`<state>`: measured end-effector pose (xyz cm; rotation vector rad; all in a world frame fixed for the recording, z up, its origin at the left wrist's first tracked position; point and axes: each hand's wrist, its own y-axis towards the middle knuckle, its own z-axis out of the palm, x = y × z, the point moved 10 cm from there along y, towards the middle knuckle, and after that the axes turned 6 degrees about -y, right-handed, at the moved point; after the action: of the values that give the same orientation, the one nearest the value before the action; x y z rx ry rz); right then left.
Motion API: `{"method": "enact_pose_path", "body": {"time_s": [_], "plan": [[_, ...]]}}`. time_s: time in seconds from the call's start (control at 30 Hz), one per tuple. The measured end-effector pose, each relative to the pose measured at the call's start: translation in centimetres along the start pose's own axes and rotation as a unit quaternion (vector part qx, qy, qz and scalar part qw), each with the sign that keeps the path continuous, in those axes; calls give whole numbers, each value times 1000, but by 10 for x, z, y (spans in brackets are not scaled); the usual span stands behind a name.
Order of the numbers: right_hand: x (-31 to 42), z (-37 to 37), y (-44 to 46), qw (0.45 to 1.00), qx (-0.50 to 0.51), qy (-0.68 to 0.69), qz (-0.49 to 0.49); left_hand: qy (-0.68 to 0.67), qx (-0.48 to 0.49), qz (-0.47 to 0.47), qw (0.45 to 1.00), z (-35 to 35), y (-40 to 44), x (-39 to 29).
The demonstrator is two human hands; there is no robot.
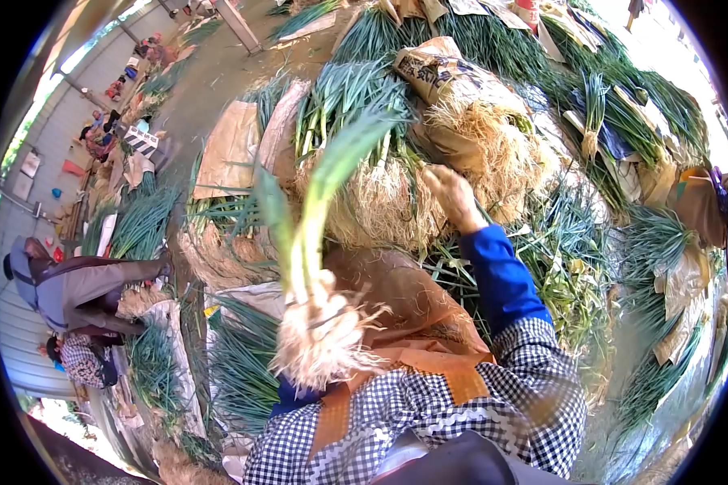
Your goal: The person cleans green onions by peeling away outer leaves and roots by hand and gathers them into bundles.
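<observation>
My left hand (pixel 325 314) is closed round a bunch of green onions (pixel 311 234), raised close to the camera. The pale roots hang below, partly hiding the hand, and the green tops bend up to the right. My right hand (pixel 455 196) is over the pile ahead, fingers stretched out beside the roots of a heap of green onions (pixel 380 194), with nothing visible held in it. Right of that hand, a larger root bundle (pixel 493 149) sits partly under a printed brown paper sack (pixel 441 69).
An orange-brown apron (pixel 404 299) covers my lap. More green onions (pixel 247 364) lie at left and trimmed leaves (pixel 570 275) at right. Two people bend over at the far left; one wears grey trousers (pixel 97 295). Others sit farther back. A post (pixel 236 24) stands at the top.
</observation>
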<state>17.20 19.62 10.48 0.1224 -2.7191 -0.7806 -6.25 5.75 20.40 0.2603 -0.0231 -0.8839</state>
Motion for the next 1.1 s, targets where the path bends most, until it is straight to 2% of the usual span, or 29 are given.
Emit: {"method": "enact_pose_path", "body": {"time_s": [0.03,0.07,0.13,0.17,0.27,0.3,0.33,0.37,0.4,0.43,0.47,0.5,0.53,0.6,0.67,0.7,0.73,0.77,0.8,0.83,0.87,0.9,0.93,0.97,1.0,1.1], "plan": [[-33,6,14,979,-11,118,166,15,22,25,999,10,-3,-9],[-27,-6,33,987,-34,86,129,20,34,47,998,13,-4,-16],[-51,42,52,961,184,-76,194,31,26,74,996,3,-4,-19],[-62,74,42,968,174,84,162,31,4,74,997,-15,0,-14],[-31,69,46,983,182,9,-27,51,-102,36,993,-72,13,11],[-27,43,46,982,190,-19,1,66,-177,33,981,-100,10,17],[-44,57,41,968,239,-63,29,39,-125,5,991,-107,14,29],[-61,70,34,949,290,-110,53,68,-170,-9,983,-117,11,32],[-17,-22,19,990,96,-75,-71,95,-217,-26,971,-128,6,37],[-25,-63,0,991,88,25,100,45,-197,-34,979,-120,10,46],[-17,-97,-20,998,44,24,38,36,-197,-34,979,-125,10,47],[-31,-109,-37,968,152,-56,189,13,-182,-42,982,-130,10,49],[-39,-123,-63,966,85,60,238,-10,-170,-51,984,-132,9,53],[-96,-35,-138,947,263,-77,167,13,-181,-68,981,-147,7,57],[-62,-79,-148,964,203,-82,154,-29,-151,-68,986,-138,17,65],[-73,-87,-150,944,118,98,292,-29,-144,-66,987,-140,24,64],[-60,-111,-148,968,104,-17,226,-11,-175,-62,983,-149,15,68],[-90,-61,-185,945,128,99,284,11,-204,-61,977,-157,5,69],[-84,-42,-189,945,221,19,239,18,-159,-67,985,-149,8,68],[-77,-23,-194,935,302,-57,178,26,-178,-65,982,-152,6,68],[-79,-26,-195,924,324,-111,168,34,-196,-61,978,-155,4,68],[-88,-45,-175,955,182,-19,233,21,-159,-65,985,-148,9,69],[-98,-61,-170,954,130,-30,270,7,-124,-64,990,-144,10,70],[-81,-96,-145,949,76,-37,305,13,-158,-60,985,-163,3,69],[-59,-107,-125,951,29,39,306,4,-181,-56,982,-162,1,70],[-17,-57,-81,948,178,9,265,-14,-167,-57,984,-152,5,73]]}}
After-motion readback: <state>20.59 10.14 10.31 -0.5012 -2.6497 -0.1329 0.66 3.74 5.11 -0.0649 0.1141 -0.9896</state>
